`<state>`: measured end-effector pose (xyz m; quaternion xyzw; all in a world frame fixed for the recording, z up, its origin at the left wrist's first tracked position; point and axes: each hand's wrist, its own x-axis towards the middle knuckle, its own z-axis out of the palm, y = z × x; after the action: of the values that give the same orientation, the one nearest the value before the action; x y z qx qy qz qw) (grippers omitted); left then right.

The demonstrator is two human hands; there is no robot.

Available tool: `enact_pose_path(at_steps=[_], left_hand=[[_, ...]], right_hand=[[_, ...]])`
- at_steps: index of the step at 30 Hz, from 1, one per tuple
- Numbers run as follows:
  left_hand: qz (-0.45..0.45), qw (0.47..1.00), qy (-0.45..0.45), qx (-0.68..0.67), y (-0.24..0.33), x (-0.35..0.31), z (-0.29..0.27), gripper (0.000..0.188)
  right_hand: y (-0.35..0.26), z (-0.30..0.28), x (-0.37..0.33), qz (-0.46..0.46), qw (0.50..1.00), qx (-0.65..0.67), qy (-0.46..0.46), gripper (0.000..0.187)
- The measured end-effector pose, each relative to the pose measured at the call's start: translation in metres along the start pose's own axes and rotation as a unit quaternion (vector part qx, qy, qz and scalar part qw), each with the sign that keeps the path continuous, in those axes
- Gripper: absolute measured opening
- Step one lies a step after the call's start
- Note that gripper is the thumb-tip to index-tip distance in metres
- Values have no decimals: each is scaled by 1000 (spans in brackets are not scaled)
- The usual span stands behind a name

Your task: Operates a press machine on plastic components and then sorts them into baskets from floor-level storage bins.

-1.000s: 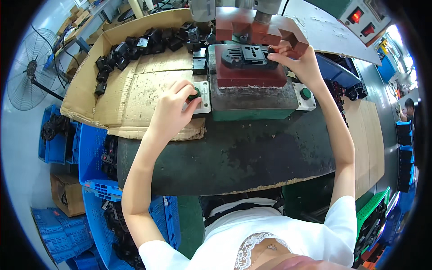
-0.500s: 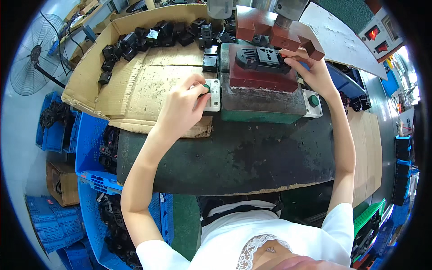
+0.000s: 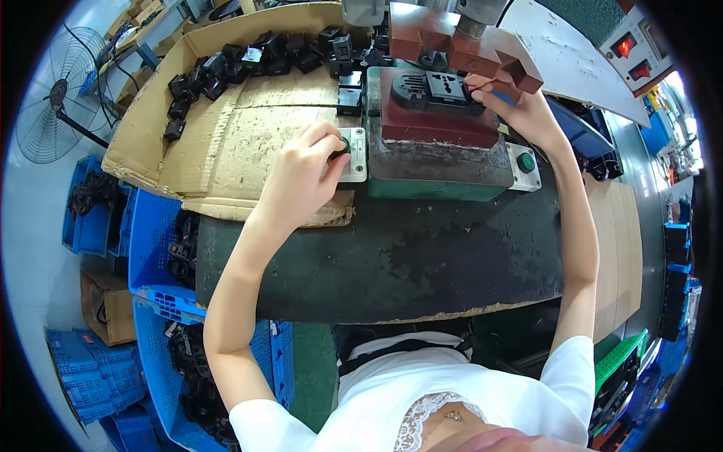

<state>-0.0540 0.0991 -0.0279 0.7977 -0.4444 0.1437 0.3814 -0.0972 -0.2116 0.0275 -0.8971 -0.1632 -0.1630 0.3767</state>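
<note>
Left hand (image 3: 301, 169) fingertips press the green button (image 3: 343, 145), right hand (image 3: 520, 113) pinches black socket plate (image 3: 435, 92) on red fixture (image 3: 437, 120); press head (image 3: 459, 38) could crush fingers.

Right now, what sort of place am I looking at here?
Most likely a factory assembly station. A small press holds a black socket part on its red fixture, more black parts lie piled in a cardboard tray, and blue crates of parts stand beside the bench.
</note>
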Motion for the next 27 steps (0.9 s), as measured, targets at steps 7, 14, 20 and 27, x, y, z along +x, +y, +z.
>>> enact_pose_path(at_steps=[7,14,20,27], left_hand=[[-5,1000,-5,6,1,0,-1,10],[-5,999,-21,44,4,1,-5,15],[24,993,-9,112,8,1,-6,15],[45,990,-21,131,9,5,-5,15]], right_hand=[[-5,-1,-4,93,995,38,-3,17],[-20,-29,-34,0,981,-176,85,14],[-21,-33,-97,96,975,-198,-2,17],[-19,-28,-105,54,968,-240,49,24]])
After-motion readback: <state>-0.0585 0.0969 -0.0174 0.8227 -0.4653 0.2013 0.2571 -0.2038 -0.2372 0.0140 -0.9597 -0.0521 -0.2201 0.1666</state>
